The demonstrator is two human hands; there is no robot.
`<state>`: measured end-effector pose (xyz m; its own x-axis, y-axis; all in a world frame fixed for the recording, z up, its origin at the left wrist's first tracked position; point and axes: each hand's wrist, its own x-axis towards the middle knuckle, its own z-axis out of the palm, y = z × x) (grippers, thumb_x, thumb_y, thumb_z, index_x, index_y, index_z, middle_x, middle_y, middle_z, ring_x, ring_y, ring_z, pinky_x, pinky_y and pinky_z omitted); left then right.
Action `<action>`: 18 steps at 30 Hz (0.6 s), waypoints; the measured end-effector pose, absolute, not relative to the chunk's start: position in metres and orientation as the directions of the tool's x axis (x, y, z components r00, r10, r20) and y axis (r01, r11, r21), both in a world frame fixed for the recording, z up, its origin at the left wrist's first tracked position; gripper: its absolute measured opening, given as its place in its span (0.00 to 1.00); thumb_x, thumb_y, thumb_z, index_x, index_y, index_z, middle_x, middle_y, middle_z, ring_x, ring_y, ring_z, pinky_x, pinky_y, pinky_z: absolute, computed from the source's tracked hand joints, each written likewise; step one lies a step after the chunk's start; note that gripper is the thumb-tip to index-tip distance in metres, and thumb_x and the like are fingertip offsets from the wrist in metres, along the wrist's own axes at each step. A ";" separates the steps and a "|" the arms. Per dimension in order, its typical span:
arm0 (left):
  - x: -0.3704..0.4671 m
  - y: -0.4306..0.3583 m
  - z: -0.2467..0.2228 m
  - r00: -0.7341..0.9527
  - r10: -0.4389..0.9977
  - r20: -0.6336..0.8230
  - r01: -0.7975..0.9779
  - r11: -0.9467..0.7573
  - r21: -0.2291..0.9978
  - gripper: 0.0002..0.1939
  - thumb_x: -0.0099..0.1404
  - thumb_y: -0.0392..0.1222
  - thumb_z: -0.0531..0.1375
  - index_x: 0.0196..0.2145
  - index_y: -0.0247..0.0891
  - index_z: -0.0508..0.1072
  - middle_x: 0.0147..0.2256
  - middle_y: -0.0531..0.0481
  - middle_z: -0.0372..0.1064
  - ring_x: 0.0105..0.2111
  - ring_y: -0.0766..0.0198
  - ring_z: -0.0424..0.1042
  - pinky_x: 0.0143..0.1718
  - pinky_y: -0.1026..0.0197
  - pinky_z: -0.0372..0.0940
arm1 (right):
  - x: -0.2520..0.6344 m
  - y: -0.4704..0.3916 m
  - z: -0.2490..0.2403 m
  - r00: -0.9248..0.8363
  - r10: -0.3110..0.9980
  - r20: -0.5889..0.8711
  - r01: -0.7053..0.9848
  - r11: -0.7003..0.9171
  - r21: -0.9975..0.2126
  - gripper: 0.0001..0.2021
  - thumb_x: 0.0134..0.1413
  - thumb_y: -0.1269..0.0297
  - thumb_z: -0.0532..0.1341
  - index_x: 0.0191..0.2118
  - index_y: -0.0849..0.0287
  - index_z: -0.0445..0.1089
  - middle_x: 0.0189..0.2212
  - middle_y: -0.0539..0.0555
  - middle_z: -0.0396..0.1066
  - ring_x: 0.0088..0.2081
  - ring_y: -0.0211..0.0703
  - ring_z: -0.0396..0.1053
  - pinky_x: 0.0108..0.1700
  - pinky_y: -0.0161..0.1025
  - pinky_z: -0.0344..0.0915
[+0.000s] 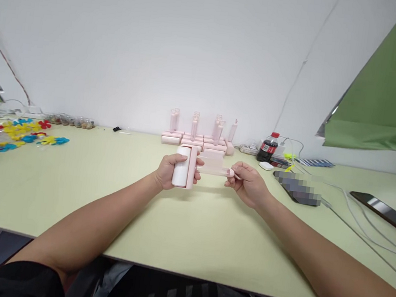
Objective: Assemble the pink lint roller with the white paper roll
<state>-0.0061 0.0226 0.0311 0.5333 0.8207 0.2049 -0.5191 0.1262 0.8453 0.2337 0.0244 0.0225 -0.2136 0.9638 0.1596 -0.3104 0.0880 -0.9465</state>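
Observation:
A lint roller (181, 168) with a white roll and a pink cover is held upright over the table by my left hand (169, 169), fingers wrapped round behind it. Its clear pinkish handle (213, 170) points to the right. My right hand (247, 183) pinches the pink end of that handle between thumb and fingers. Behind, near the wall, several similar pink rollers (171, 138) lie with their clear handles (194, 128) standing up.
A cola bottle (268, 147), a small white case (265, 166), a dark phone (296, 188), another phone (385, 214) and white cables are on the right. Colourful flower-shaped pieces (23, 133) and bagged items (69, 120) lie at the left on the table (96, 213).

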 end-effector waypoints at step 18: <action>-0.007 0.019 0.032 0.648 0.752 0.123 -0.501 0.298 0.813 0.21 0.48 0.46 0.60 0.42 0.38 0.69 0.33 0.48 0.74 0.23 0.59 0.73 0.28 0.56 0.65 | 0.231 -0.003 0.027 -0.658 0.745 0.111 -0.233 -0.061 -0.971 0.25 0.60 0.43 0.47 0.46 0.56 0.69 0.23 0.54 0.71 0.22 0.46 0.69 0.33 0.53 0.68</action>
